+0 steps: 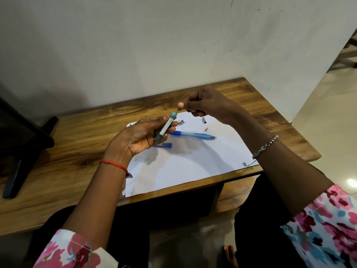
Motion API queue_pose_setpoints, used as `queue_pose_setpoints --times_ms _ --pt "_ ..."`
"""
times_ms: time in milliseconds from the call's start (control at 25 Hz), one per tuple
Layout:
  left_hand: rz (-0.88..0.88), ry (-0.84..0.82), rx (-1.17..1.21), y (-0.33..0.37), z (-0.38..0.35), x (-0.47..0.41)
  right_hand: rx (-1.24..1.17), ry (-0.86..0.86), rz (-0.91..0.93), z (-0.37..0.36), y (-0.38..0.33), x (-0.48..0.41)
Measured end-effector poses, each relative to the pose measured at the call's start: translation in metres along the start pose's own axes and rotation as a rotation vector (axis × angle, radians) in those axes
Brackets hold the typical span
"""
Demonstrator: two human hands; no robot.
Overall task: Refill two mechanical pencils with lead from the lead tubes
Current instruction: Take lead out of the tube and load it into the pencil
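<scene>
My left hand (142, 135) grips a teal lead tube (166, 125), tilted with its open top pointing up and right. Just above that top, my right hand (204, 104) pinches a thin lead (177, 111) between thumb and fingertips. A blue mechanical pencil (195, 135) lies on the white paper (193, 161), tip to the right. A second pencil (179, 122) shows only its end behind my left fingers. A blue lead tube (164, 145) lies partly hidden under my left hand. A small metal cap (204, 120) and a tiny eraser piece (206, 129) lie on the paper.
The paper lies on a wooden table (77, 144) set against a white wall. A dark stand (23, 144) occupies the table's left end. The table's right edge drops off to a tiled floor (328, 117).
</scene>
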State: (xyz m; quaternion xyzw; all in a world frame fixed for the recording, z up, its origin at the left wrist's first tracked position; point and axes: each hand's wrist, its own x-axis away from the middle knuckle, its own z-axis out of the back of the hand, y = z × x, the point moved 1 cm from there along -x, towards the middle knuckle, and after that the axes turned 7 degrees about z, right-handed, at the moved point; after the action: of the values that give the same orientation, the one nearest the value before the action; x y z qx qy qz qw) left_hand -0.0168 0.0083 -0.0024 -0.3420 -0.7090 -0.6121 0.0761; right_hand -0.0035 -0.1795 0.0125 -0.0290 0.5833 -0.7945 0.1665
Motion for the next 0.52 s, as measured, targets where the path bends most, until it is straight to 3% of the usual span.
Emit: queue_pose_setpoints --times_ms 520 --pt "-0.006 -0.005 -0.011 -0.0004 -0.0025 0.0016 0.053 -0.009 0.032 -0.0063 0.0005 -0.0014"
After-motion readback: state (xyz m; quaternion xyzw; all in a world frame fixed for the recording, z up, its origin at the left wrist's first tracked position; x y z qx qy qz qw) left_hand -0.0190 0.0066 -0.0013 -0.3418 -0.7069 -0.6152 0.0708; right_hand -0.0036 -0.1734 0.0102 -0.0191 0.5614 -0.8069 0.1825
